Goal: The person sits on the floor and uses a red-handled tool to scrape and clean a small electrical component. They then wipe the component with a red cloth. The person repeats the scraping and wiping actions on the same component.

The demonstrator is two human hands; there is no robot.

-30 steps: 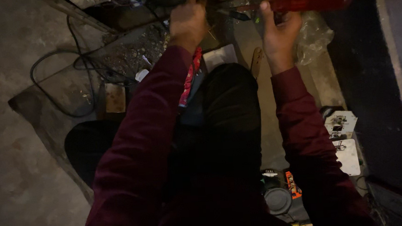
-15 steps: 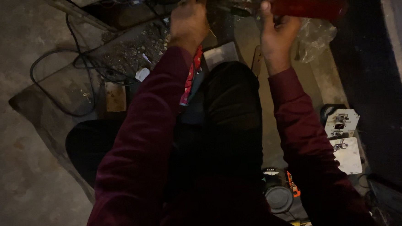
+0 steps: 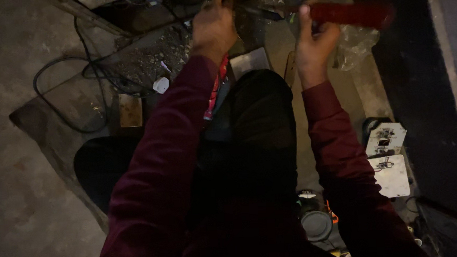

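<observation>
Two hands: right hand grips a red tool handle above clear plastic wrap; left hand's grip unclear.

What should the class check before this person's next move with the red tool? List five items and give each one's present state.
1. Right hand grips red tool: ok.
2. Left hand rests on the work at the top edge: ok; what it holds, cannot tell.
3. Tool tip in sight: not ok, blurred.
4. Cables away from both hands: ok.
5. White plates out of the way by the right elbow: ok.
</observation>
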